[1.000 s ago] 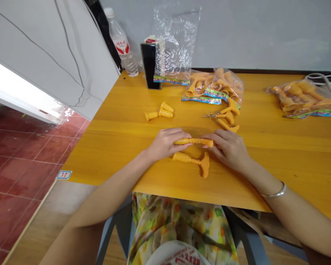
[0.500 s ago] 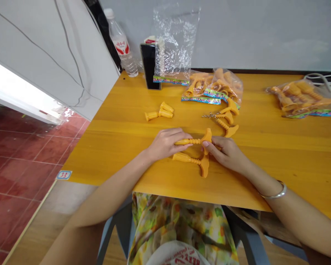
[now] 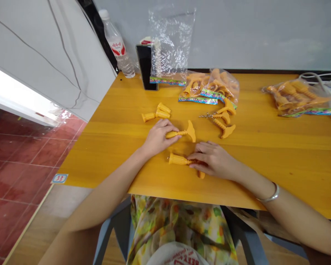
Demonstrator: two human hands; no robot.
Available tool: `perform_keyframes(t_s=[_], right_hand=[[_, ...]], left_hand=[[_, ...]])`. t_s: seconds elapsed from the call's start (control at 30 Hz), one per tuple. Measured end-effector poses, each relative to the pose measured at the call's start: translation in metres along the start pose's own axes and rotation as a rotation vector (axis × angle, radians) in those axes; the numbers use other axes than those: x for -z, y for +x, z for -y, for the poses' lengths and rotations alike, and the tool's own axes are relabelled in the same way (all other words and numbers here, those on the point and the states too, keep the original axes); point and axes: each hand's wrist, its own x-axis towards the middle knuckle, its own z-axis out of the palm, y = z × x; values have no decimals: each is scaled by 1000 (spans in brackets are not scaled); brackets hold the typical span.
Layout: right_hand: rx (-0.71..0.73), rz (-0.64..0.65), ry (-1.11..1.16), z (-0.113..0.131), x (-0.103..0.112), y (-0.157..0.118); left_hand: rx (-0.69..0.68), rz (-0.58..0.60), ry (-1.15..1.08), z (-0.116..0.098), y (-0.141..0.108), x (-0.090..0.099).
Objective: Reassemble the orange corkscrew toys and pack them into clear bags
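Currently left hand, right hand — one orange T-piece each.

Left hand and right hand curl palms-down.

The right hand hides most of an orange piece.

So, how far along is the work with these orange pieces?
Done: the clear bag looks emptied, and three short pieces lie loose. In hand: the left hand rests on one T-handled piece, the right hand on another T-handled piece. Left: the filled bag behind and the filled bag at right.
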Motion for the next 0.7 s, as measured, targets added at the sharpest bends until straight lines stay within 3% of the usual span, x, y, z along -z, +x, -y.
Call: perform_keyframes(t_s=[0.13, 0.23, 0.4, 0.5, 0.63, 0.7], right_hand=[[47, 8, -8, 6, -2, 1], [49, -71, -20, 1, 7, -1], [-139, -273, -155, -34, 28, -13], [-307, -325, -312, -57, 36, -22], [-514, -212, -523, -70, 39, -29], [-565, -143, -560, -69, 38, -29]], left_hand=[[-28, 191, -29, -2, -2, -2], [-32, 317, -62, -9, -1, 1], [-81, 409, -158, -21, 0, 8], [-54, 297, -142, -17, 2, 11], [61, 45, 176, 7, 8, 18], [132, 7, 336, 21, 11, 20]])
